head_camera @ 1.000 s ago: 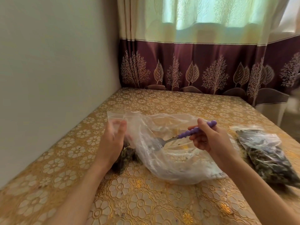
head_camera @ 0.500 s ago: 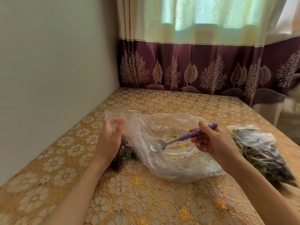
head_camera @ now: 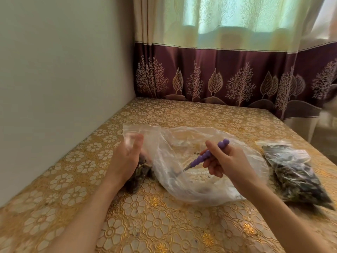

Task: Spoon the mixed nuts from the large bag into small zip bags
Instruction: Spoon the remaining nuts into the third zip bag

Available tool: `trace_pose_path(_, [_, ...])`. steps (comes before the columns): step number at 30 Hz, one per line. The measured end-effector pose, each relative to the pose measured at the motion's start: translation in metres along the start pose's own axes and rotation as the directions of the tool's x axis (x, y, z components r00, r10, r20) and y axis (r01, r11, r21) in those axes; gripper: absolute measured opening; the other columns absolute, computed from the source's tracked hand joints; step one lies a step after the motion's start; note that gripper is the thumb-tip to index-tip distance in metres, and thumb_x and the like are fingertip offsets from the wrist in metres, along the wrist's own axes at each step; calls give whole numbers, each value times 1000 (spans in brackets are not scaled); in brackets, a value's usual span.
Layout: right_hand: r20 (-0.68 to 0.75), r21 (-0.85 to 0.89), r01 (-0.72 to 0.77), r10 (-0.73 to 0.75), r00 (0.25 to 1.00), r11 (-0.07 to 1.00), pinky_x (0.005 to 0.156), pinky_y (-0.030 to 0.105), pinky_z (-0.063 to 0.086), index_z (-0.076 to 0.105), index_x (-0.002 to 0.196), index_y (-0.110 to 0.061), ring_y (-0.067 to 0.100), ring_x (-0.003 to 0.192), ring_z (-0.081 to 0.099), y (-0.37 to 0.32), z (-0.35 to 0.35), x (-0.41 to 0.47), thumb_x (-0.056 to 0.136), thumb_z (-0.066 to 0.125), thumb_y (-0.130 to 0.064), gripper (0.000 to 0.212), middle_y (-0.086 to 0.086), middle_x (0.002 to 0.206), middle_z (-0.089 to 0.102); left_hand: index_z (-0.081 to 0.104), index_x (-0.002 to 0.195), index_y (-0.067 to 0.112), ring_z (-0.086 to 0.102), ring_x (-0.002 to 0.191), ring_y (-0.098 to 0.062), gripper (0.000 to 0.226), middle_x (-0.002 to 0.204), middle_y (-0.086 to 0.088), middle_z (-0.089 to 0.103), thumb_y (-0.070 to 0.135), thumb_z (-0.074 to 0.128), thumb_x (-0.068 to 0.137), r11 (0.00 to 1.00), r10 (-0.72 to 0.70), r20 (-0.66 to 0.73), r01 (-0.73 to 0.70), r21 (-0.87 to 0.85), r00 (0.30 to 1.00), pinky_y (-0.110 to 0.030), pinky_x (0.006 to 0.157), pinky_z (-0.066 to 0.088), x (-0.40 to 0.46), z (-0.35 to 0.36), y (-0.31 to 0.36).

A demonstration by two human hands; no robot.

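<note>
My left hand pinches the small zip bag upright, left of the large bag on the surface. My right hand grips the spoon, shaft angled down-left inside the large bag.

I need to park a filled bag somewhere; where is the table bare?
Bare: the far table between the large bag and the curtain, and the near strip between the forearms. Crowded: mid-table, from the left hand to the filled bag.
</note>
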State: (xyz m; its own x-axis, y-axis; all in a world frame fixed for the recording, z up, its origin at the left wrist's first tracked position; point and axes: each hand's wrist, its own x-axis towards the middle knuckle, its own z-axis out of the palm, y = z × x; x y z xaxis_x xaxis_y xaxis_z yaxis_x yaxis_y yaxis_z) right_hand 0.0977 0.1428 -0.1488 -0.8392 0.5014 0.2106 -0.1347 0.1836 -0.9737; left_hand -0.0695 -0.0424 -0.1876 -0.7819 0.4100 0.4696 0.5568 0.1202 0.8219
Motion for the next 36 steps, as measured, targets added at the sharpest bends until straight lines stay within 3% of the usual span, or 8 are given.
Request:
trace_pose_path(3, [-21, 54, -4, 5, 1000, 999, 38, 18, 39, 64, 69, 1, 11, 44, 55, 3, 10, -3, 94, 52, -28, 41, 15, 68, 72, 65, 89, 6, 67, 60, -13, 66, 63, 0, 70, 62, 30, 88, 1000, 9, 4, -9, -3, 1000, -3, 68, 38, 1, 0, 0])
trace_pose_path(14, [4, 331, -271, 286, 958, 904, 51, 17, 53, 64, 88, 12, 12, 57, 66, 13, 24, -4, 98, 50, -24, 40, 22, 82, 72, 67, 90, 8, 68, 70, -8, 77, 64, 2, 71, 72, 26, 81, 999, 3, 20, -2, -51, 1000, -30, 92, 36, -3, 1, 3])
trace_pose_path(19, [82, 500, -422, 443, 893, 756, 52, 20, 56, 61, 81, 12, 17, 59, 69, 14, 13, 0, 99, 45, -18, 38, 27, 87, 71, 65, 89, 4, 69, 67, -8, 72, 65, 3, 71, 64, 25, 89, 999, 43, 56, -42, -22, 997, -11, 85, 33, -2, 2, 3])
trace_pose_path(22, [63, 579, -436, 496, 866, 688, 47, 21, 54, 59, 76, 8, 19, 57, 69, 14, 6, 1, 100, 43, -14, 37, 28, 82, 70, 65, 93, 9, 69, 67, -6, 61, 65, 2, 71, 56, 27, 92, 998, 55, 49, -53, -42, 997, -15, 84, 34, -3, 2, 4])
trace_pose_path(27, [22, 590, -419, 505, 863, 690, 44, 20, 52, 59, 74, 6, 17, 51, 67, 13, 3, 0, 99, 45, -16, 37, 22, 69, 70, 69, 76, 18, 67, 69, -1, 56, 65, 3, 72, 51, 28, 96, 999, 49, 38, -48, -26, 998, 2, 75, 32, -5, 3, 5])
trace_pose_path(30, [-21, 596, -402, 514, 858, 695, 41, 19, 51, 60, 73, 5, 15, 47, 64, 9, -5, -2, 99, 45, -17, 37, 17, 62, 69, 69, 77, 17, 68, 69, -4, 54, 66, 2, 72, 46, 29, 98, 998, 50, 52, -48, -35, 997, -15, 81, 36, -6, 2, 7])
trace_pose_path(33, [-65, 582, -377, 503, 862, 720, 40, 18, 50, 61, 76, 6, 14, 46, 63, 7, -17, -5, 99, 44, -18, 37, 15, 61, 69, 62, 98, 15, 69, 68, -10, 53, 71, 1, 73, 58, 32, 92, 996, 53, 39, -50, -74, 998, -24, 77, 45, -6, 2, 10])
trace_pose_path(36, [-144, 555, -310, 456, 878, 772, 40, 18, 49, 61, 81, 5, 13, 45, 62, 5, -25, -5, 99, 45, -21, 36, 12, 57, 67, 53, 108, 19, 69, 71, -4, 75, 79, 9, 72, 82, 35, 72, 994, 33, 43, -29, -102, 999, -17, 71, 46, -7, 2, 13])
